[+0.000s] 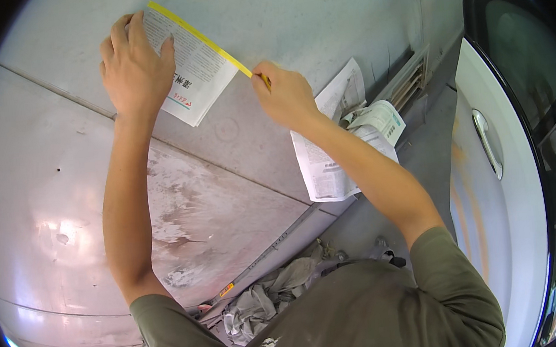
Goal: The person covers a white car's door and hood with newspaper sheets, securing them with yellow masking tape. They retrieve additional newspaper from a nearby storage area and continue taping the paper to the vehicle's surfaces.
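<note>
The left hand [136, 65] is lying loosely spread on the newspaper [190, 61], far and left; the right hand [286, 94] is pinching yellow tape [195, 33] running along its edge. Uneven pulling could be skewing or tearing the paper.

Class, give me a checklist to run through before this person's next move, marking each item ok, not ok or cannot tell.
1. Left hand on the newspaper page: ok, spread over its left side.
2. Right hand grip on the yellow tape: ok, fingers closed at its lower end.
3. Tape lined up with the page: ok, it follows the upper right edge.
4. Tape stuck down all along: cannot tell.
5. Other newspaper sheets lying flat: not ok, they are bent and curled.
</note>
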`<state>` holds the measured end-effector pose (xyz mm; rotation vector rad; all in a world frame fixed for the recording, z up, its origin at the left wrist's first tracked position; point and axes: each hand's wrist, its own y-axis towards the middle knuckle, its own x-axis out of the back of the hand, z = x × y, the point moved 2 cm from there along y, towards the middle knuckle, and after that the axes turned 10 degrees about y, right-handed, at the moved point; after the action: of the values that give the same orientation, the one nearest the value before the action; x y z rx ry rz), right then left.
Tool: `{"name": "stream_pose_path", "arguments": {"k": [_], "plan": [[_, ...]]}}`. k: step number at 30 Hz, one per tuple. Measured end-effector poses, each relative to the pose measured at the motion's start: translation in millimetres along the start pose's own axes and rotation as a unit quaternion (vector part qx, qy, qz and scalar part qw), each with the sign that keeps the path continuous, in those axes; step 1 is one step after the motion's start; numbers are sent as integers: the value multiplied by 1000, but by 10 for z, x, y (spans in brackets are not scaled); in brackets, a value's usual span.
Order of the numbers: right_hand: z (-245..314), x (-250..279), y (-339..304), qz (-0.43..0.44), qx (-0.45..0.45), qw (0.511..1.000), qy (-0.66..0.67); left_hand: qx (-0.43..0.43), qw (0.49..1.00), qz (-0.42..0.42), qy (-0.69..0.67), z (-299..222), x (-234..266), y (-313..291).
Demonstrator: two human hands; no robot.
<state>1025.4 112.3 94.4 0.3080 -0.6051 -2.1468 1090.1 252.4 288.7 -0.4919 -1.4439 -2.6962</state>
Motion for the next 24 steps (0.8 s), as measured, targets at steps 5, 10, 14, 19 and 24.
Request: {"name": "stream_pose_path", "arguments": {"k": [5,10,14,19,24], "plan": [[334,308,-306,-5,49,999,-12,44,988,145,-30,88,170,353],[642,811,-663,-56,185,980,-40,62,929,273,-242,205,518,488],[720,1395,-1221,-122,178,968,-125,83,827,239,-502,32,930,-54],[620,2087,-2432,-162,-3,972,-168,-25,750,252,-611,-555,1360,-1201],[604,2525,-4192,-280,-234,926,-103,-250,683,122,-675,-1310,2208,-2206]]}}
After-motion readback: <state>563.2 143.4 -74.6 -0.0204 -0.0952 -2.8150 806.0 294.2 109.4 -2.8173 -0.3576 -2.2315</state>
